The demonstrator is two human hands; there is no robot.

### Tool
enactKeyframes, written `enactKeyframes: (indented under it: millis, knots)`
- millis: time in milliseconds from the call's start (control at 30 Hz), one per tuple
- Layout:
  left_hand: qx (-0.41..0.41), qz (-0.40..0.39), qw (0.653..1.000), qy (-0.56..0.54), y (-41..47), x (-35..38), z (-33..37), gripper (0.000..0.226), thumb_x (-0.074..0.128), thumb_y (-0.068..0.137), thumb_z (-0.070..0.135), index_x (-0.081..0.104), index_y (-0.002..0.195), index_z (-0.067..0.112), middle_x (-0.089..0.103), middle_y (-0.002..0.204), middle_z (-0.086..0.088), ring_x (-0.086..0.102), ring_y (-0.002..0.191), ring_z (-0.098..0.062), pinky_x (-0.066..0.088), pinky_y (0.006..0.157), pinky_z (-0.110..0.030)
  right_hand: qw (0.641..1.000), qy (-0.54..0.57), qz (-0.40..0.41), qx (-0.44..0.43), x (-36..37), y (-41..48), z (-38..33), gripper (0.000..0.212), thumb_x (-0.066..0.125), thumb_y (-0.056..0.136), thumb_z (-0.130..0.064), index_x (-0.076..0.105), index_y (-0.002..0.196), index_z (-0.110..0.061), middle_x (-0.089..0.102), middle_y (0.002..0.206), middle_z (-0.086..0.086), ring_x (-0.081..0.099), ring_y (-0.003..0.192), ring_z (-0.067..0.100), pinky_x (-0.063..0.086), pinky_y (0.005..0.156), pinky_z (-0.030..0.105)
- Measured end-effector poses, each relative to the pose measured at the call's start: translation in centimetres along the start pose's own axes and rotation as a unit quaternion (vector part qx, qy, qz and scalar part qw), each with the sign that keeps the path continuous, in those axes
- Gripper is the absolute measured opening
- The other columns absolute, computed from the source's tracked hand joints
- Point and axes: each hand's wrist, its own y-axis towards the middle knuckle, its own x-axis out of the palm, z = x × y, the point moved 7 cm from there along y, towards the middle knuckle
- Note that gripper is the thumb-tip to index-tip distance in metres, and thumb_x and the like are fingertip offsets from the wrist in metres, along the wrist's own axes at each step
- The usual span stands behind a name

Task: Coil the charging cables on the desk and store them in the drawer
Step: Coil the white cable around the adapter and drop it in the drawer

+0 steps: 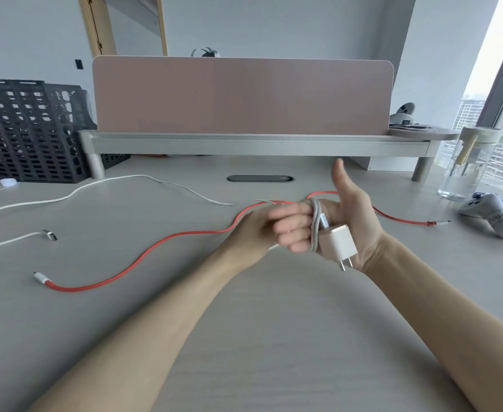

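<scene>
Though red cable (161,246) lies loose, grey cable (314,233) wraps rt hand (353,218).

**Woven, smooth and shiny**

The grey cable (315,227) above my dull desk (66,322) looks woven, like cloth. Its white charger (338,242) is smooth plastic with shiny metal pins. On the desk I see a red cable (198,232), dull and woven, and a smooth white cable (66,198). At its left end, the black crate (21,129) is plastic.
</scene>
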Motion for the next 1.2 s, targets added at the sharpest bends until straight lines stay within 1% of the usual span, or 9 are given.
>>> enactKeyframes:
  millis: [100,233,367,433,567,800,933,1100,1200]
  knots:
    - [-0.038,-0.022,0.988,0.146,-0.5,0.8,-0.4,0.024,0.04,0.089,0.035,0.049,0.071,0.024,0.056,0.066,0.004,0.056,0.069,-0.02,0.046,0.072,-0.033,0.988,0.103,0.036,-0.109,-1.0,-0.1,-1.4,0.112,0.029,0.076,-0.086,0.067,0.113,0.012,0.066,0.119,0.027,0.065,0.112,0.038,0.053,0.097,0.046]
    - [0.036,-0.079,0.935,0.344,-1.4,2.5,1.2,0.026,0.034,0.102,0.039,0.053,0.111,0.024,0.069,0.096,-0.009,0.06,0.092,-0.034,0.047,0.076,-0.038,0.951,0.163,0.1,-0.243,-3.6,-1.3,-3.5,0.103,0.029,0.088,-0.077,0.05,0.133,0.013,0.057,0.136,0.023,0.054,0.129,0.036,0.032,0.117,0.046]
    - [0.172,-0.054,0.896,0.407,-1.8,2.1,4.4,0.027,0.038,0.1,0.037,0.051,0.086,0.018,0.066,0.073,-0.005,0.056,0.07,-0.038,0.044,0.057,-0.038,0.935,0.175,0.159,-0.266,-6.4,-3.0,-4.4,0.101,0.028,0.088,-0.078,0.039,0.134,0.011,0.057,0.135,0.025,0.054,0.128,0.039,0.031,0.116,0.049]
    - [0.25,-0.041,0.861,0.442,-2.1,2.3,6.1,0.029,0.042,0.096,0.033,0.037,0.072,0.018,0.046,0.052,0.001,0.037,0.049,-0.033,0.034,0.042,-0.031,0.937,0.179,0.157,-0.256,-6.8,-3.0,-4.1,0.103,0.029,0.086,-0.08,0.035,0.129,0.014,0.055,0.136,0.027,0.053,0.128,0.041,0.031,0.116,0.05]
    - [0.282,-0.068,0.827,0.482,-2.3,2.6,6.2,0.031,0.049,0.092,0.029,0.029,0.069,0.021,0.045,0.049,0.001,0.04,0.044,-0.031,0.023,0.042,-0.026,0.928,0.211,0.154,-0.265,-6.7,-2.9,-4.0,0.1,0.031,0.085,-0.079,0.032,0.114,0.016,0.053,0.135,0.032,0.051,0.128,0.046,0.029,0.116,0.054]
    - [0.203,-0.053,0.829,0.519,-1.6,0.5,5.3,0.028,0.039,0.1,0.034,0.037,0.074,0.023,0.055,0.067,0.001,0.048,0.065,-0.029,0.02,0.052,-0.033,0.925,0.227,0.164,-0.256,-7.3,-2.8,-4.0,0.115,0.031,0.085,-0.079,0.005,0.145,0.015,0.051,0.134,0.037,0.051,0.126,0.05,0.029,0.115,0.056]
    - [0.224,0.022,0.846,0.483,-1.6,-1.8,6.2,0.033,0.041,0.096,0.04,0.049,0.07,0.021,0.043,0.058,0.003,0.044,0.056,-0.028,0.023,0.046,-0.029,0.976,0.043,0.193,-0.086,-6.5,-1.5,-2.1,0.117,0.021,0.078,-0.089,0.035,0.138,0.011,0.057,0.132,0.03,0.058,0.121,0.043,0.04,0.105,0.051]
    - [0.141,0.133,0.935,0.297,-1.3,-4.4,6.5,0.015,0.063,0.087,0.033,0.063,0.075,0.023,0.061,0.066,0.03,0.048,0.061,0.002,0.034,0.056,-0.02,0.986,-0.12,0.062,0.092,-2.4,-0.5,1.3,0.124,0.012,0.074,-0.09,0.045,0.133,0.013,0.059,0.129,0.031,0.058,0.119,0.047,0.04,0.109,0.049]
    - [0.064,0.124,0.972,0.192,-0.6,-4.5,5.2,0.018,0.072,0.078,0.038,0.06,0.071,0.026,0.058,0.057,0.03,0.047,0.058,-0.001,0.034,0.059,-0.024,0.975,-0.157,-0.041,0.151,0.2,-0.5,2.4,0.129,0.013,0.068,-0.092,0.046,0.133,0.014,0.057,0.13,0.033,0.061,0.114,0.047,0.047,0.102,0.048]
